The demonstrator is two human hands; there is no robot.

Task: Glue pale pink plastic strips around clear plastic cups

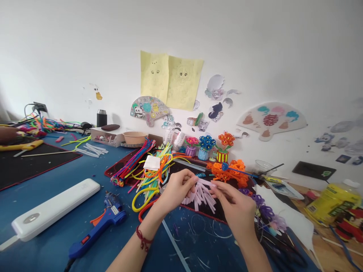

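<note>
Between my two hands a pale pink strip [204, 183] is stretched near the middle of the table. My left hand [181, 189] pinches its left end between thumb and fingers. The right end sits in the fingertips of my right hand [234, 200]. Just below and behind the strip lies a pile of pale pink pieces [202, 200] on a dark mat, partly hidden by my left hand. A bundle of colourful pipe cleaners [159, 166] lies to the left of my hands, with a white square [152, 163] on it.
A blue glue gun [99, 226] and a long white device [56, 209] lie at the left. Orange fuzzy flowers [229, 172] and small potted flowers [207, 147] stand behind. Purple flowers [259, 202], scissors [283, 249] and a yellow bottle [331, 202] are at the right.
</note>
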